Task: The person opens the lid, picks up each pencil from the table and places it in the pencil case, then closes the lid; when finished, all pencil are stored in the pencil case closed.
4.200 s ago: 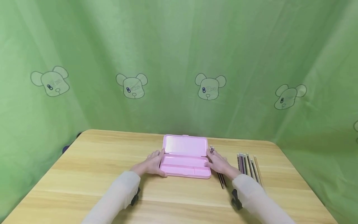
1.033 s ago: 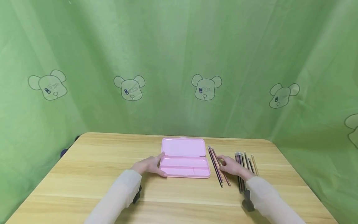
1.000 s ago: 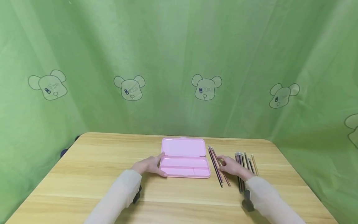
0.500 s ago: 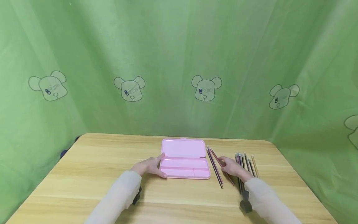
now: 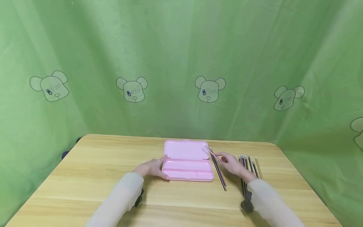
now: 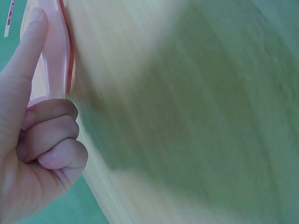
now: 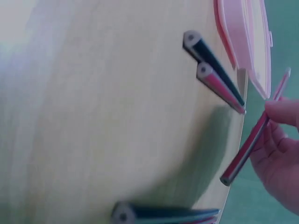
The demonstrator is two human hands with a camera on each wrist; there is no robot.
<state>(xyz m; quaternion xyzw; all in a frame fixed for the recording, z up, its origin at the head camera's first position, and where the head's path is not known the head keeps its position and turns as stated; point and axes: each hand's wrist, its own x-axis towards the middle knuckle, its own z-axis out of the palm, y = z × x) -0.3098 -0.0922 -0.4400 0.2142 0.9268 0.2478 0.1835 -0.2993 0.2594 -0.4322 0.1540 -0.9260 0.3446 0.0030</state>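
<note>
A pink pencil case (image 5: 181,165) lies on the table with its lid folded back and its compartments facing up. My left hand (image 5: 151,167) holds its left end, the thumb at the front corner; in the left wrist view the other visible fingers (image 6: 51,135) are curled beside the case. To the right of the case, my right hand (image 5: 231,164) pinches a red and dark striped pencil (image 7: 247,149) between thumb and fingers. That pencil is raised off the table and slants, its far end over the lid's right edge. Beneath it lie two pencils (image 5: 219,175), side by side.
A bunch of several pencils (image 5: 246,164) lies on the table (image 5: 85,176) to the right, partly hidden by my right forearm. Behind the table's back edge hangs a green curtain (image 5: 170,113) with bear-head prints.
My right hand has left the case's right side and picked up a pencil from the small group, now lifted and tilted toward the lid. My left hand stays on the case.
</note>
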